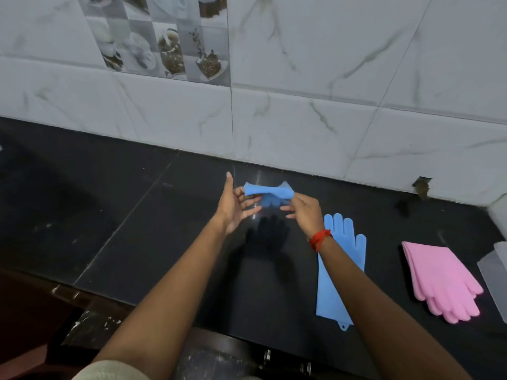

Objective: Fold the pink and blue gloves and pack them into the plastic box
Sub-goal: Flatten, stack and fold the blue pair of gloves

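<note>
Step in hand: folding the first blue glove, mid-air, above the black counter (pixel 137 215). Left hand (pixel 233 207) pinches the left end of the folded blue glove (pixel 267 192), forefinger straight, other fingers loose. Right hand (pixel 304 212) grips the right end, red thread (pixel 319 238) on that wrist. Glove looks bunched into a short band, its fingers hanging behind.

Next move probably needs one more tuck to flatten it, then a carry far right to the plastic box (pixel 495 272), only partly in frame.

Second blue glove (pixel 338 272) lies flat, unfolded, just right of the right forearm. Pink gloves (pixel 441 278) stacked beyond it, near the box, not packed.

Surface: dark polished stone, seams visible. Behind: white marbled wall tiles (pixel 315 91), one printed decor tile (pixel 164 37) upper left.
</note>
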